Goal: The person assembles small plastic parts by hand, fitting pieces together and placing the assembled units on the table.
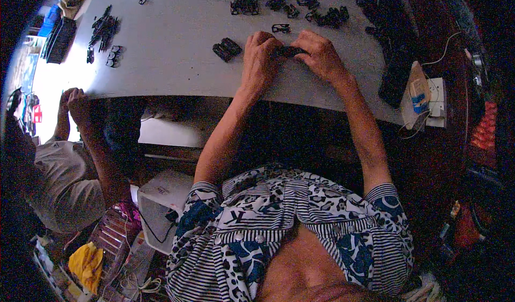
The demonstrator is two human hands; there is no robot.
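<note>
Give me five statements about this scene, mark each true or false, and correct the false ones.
1. The left hand and the right hand both have their fingers on a small dark piece. True.
2. The yellow cloth lies on the table. False: it is off the table, at the lower left of the picture.
3. A dark pair of parts lies on the table, left of the left hand. True.
4. The white socket block is left of the left hand. False: it is right of the right hand.
5. Another person in a gray top is at the left of the picture. True.
</note>
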